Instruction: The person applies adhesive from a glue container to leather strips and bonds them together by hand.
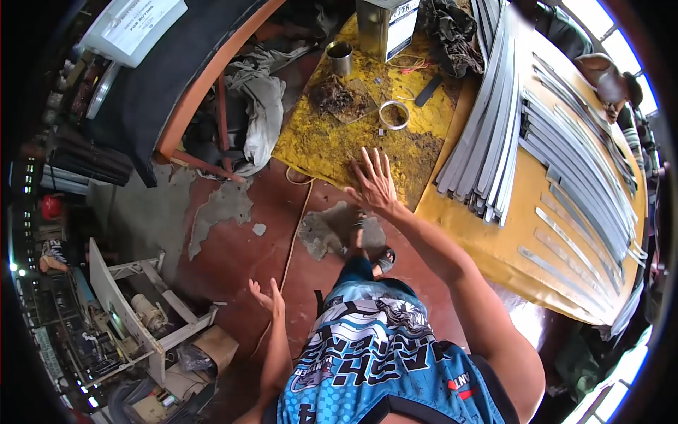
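Observation:
My right hand (pixel 374 185) is spread at the front edge of a yellow, dirt-stained work surface (pixel 304 145), with nothing in its grasp. Just beyond its fingertips lies a metal ring (pixel 393 115). My left hand (pixel 270 297) hangs in the air over the red floor, fingers apart and empty. Farther back on the yellow surface are a metal cup (pixel 340 58), a heap of dark brown matter (pixel 332 97), a dark flat bar (pixel 428 91) and a rectangular tin (pixel 385 28).
Bundles of grey metal strips (pixel 480 120) lie on a tan table (pixel 459 212) at the right, where another person (pixel 611 81) is behind it. A black-topped bench (pixel 176 63) stands upper left. A wooden-framed machine (pixel 152 311) stands lower left. A cord (pixel 295 233) crosses the floor.

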A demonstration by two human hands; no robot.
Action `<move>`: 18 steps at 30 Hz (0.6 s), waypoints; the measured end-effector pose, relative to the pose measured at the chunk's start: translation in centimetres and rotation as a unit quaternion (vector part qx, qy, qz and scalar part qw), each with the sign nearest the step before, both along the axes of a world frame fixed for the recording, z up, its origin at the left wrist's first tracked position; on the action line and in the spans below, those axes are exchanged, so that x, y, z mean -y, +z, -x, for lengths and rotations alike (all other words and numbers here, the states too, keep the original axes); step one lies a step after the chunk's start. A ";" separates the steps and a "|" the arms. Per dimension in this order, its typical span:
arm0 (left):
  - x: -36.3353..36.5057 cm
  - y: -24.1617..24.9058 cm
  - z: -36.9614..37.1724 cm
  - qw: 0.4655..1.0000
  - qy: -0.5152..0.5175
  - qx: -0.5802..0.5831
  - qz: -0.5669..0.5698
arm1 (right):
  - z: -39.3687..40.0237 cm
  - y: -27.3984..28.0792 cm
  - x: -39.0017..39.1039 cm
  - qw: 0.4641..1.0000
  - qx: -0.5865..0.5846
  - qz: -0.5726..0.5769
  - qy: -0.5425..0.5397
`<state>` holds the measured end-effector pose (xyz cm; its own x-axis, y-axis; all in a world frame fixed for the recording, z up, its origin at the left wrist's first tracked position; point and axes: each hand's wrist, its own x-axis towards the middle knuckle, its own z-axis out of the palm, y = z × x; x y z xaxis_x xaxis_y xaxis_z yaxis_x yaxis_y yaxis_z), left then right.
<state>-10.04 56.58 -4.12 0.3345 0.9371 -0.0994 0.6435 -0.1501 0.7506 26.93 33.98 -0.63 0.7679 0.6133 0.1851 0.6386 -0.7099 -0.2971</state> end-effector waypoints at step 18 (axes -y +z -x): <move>-4.8 -4.0 -5.3 0.988 -0.128 -0.039 0.074 | 2.0 7.6 1.0 0.961 -0.106 0.237 0.093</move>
